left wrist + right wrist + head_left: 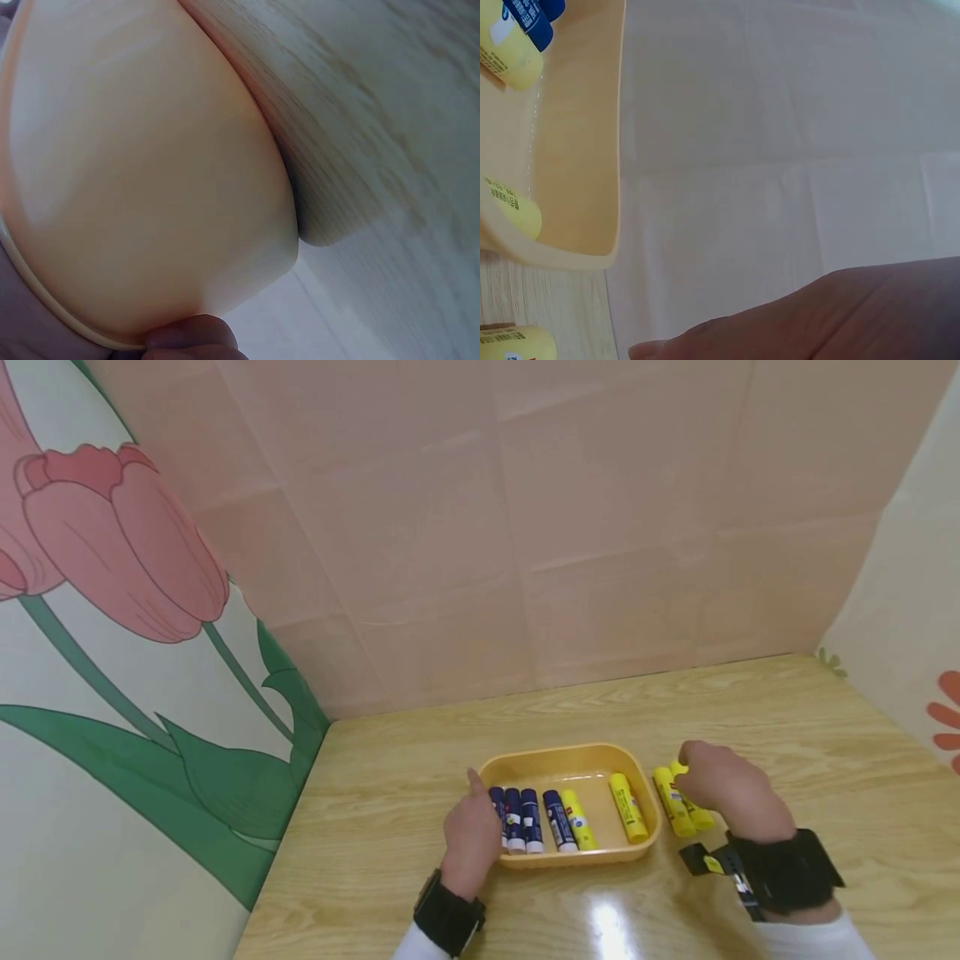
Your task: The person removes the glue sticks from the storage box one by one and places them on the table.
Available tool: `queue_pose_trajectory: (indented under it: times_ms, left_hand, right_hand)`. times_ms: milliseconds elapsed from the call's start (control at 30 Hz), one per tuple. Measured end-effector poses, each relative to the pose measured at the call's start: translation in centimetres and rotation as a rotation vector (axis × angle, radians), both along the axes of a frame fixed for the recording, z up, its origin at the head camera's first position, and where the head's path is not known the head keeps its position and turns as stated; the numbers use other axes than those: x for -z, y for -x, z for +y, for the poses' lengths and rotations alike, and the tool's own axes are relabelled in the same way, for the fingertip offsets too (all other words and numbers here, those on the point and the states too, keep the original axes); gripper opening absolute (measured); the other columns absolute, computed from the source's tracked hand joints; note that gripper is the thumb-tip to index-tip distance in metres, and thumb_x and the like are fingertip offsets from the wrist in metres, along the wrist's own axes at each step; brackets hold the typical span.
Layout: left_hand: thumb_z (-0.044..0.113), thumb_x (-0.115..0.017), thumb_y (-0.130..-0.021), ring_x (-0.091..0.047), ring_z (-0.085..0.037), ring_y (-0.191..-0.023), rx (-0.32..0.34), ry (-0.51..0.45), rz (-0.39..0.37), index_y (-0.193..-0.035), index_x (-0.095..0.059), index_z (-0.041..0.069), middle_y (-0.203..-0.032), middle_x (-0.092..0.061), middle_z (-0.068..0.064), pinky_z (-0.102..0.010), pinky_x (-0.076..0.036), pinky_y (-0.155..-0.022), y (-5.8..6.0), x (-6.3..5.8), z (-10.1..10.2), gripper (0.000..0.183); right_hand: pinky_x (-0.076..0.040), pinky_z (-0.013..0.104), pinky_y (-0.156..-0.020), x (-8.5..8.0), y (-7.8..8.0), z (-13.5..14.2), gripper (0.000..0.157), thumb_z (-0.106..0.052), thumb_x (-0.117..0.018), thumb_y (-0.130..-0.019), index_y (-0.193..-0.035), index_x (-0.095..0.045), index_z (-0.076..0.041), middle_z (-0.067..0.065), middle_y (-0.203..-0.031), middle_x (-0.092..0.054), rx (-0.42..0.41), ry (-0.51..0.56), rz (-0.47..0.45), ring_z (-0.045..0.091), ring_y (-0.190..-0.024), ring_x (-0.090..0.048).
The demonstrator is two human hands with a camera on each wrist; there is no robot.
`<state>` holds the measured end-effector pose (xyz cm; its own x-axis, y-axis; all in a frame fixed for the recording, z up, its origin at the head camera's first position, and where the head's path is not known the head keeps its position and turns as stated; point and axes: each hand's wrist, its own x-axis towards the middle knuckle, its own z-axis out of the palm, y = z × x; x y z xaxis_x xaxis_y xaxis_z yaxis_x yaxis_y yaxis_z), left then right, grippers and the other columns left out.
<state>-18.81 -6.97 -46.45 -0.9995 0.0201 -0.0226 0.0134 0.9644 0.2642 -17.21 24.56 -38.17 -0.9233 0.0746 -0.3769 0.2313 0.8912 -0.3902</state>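
Observation:
A yellow plastic tray (525, 860) holds several dark blue glue sticks (532, 821) with white ends in its left half. Beside them lies a yellow glue stick (578, 820), and another yellow one (628, 808) is at the tray's right end. My left hand (472, 831) grips the tray's left rim, its index finger pointing up along the edge; fingertips (196, 335) show at the rim in the left wrist view. Right of the tray, my right hand (731, 787) bends over a yellow glue stick (701, 817), partly covering it. Whether its fingers pinch the stick, I cannot tell.
Another yellow glue stick (673, 802) lies on the wooden table (360, 827), between the tray and my right hand. Behind the table hangs a creased pinkish sheet (525, 543). A wall with painted tulips (123, 543) stands at the left.

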Motion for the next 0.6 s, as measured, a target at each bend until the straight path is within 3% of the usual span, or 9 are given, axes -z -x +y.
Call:
queue_pose_trajectory:
  times_ms: [300,600]
  left_hand:
    - [0.013,-0.064,-0.095,-0.048,-0.017,-0.053,0.002,0.021,0.013,-0.156,-0.026,-0.002,-0.064,-0.051,-0.007,-0.030,-0.044,-0.049,0.23,0.31,-0.04,0.073]
    - [0.011,-0.063,-0.096,-0.047,-0.017,-0.051,0.008,0.025,-0.008,-0.156,-0.024,-0.002,-0.062,-0.049,-0.005,-0.028,-0.041,-0.047,0.27,0.28,-0.02,0.073]
  right_hand:
    - [-0.050,0.044,-0.066,-0.25,-0.06,-0.45,0.053,-0.020,-0.062,-0.092,-0.128,-0.047,0.016,0.030,-0.105,-0.061,-0.023,-0.008,0.017,0.031,-0.081,-0.058]
    - [-0.050,0.047,-0.067,-0.76,-0.40,-0.47,0.051,-0.020,-0.062,-0.092,-0.127,-0.049,0.016,0.032,-0.108,-0.060,-0.016,-0.005,0.017,0.034,-0.085,-0.059]
